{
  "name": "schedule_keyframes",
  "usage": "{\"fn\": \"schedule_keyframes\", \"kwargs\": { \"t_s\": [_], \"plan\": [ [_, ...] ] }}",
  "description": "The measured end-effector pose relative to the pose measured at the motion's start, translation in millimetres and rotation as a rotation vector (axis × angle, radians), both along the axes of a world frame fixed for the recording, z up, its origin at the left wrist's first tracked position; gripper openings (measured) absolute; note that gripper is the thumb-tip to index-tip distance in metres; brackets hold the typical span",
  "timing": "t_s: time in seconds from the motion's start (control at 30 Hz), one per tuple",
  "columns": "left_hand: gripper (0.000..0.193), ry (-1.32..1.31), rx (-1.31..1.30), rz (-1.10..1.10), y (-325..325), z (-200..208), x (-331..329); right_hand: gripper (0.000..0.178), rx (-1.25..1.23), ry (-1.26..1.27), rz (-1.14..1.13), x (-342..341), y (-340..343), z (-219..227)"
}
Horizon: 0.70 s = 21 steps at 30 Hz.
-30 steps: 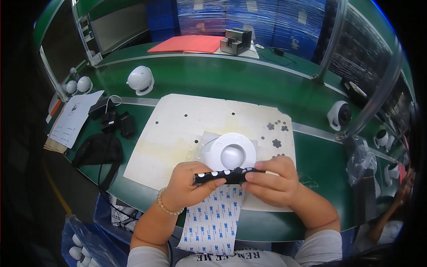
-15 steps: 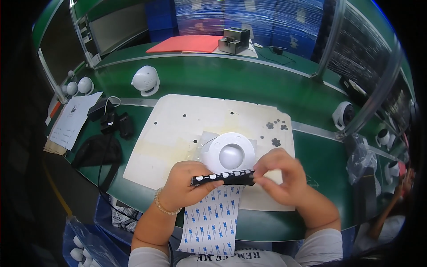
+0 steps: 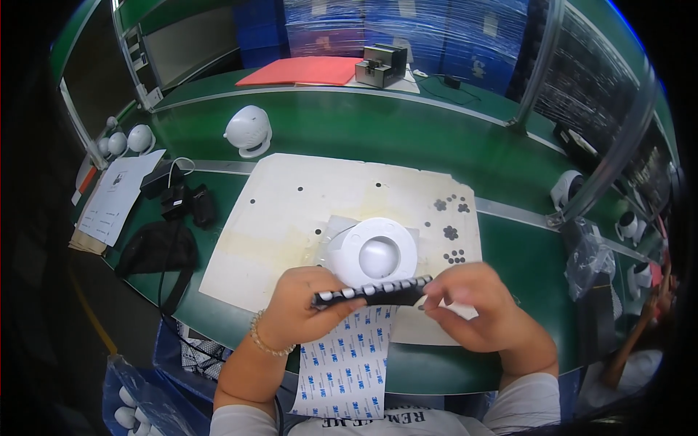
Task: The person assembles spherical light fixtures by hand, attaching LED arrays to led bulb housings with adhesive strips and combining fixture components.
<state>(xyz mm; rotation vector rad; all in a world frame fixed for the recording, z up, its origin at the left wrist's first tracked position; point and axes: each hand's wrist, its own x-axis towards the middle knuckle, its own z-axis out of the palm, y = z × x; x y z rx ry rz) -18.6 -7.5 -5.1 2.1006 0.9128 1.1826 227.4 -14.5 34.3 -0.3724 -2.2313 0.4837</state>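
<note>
My left hand (image 3: 309, 305), closed with a beaded bracelet at the wrist, grips a bent sheet of black adhesive pads (image 3: 392, 296) with light round spots along its upper edge. Its white backing (image 3: 345, 367), printed in blue, hangs below toward my lap. At the sheet's right end, the fingertips of my right hand (image 3: 469, 305) pinch its edge; any small pad between them is hidden. Just beyond my hands lies a white round device (image 3: 354, 275) with its ring-shaped base (image 3: 407, 251) facing up, resting on a clear plastic bag (image 3: 338, 227).
A pale board (image 3: 269, 218) with black dots (image 3: 451, 232) covers the green table's middle. White cameras stand at back left (image 3: 248, 131) and right (image 3: 566, 190). Black adapters (image 3: 178, 200), a black pouch (image 3: 160, 247) and papers (image 3: 116, 196) lie left. Metal blocks (image 3: 382, 65) sit behind.
The sheet's right end has tipped upward, and my right hand has shifted slightly right and down, uncovering more black dots. The white cameras at back left and right have turned.
</note>
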Motion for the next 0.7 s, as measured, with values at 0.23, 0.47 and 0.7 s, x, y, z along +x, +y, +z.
{"fn": "schedule_keyframes", "kwargs": {
  "t_s": [0.23,0.47,0.7],
  "plan": [
    [0.013,0.11,0.187,-0.145,5,-3,5,0.058,-0.496,0.267,-0.143,-27,51,-8],
    [0.014,0.14,0.146,-0.181,5,-4,5,0.06,-0.578,0.214,-0.213,-36,59,-12],
    [0.018,0.148,0.176,-0.188,6,-6,6,0.06,-0.522,0.193,-0.261,-34,60,-15]
  ]
}}
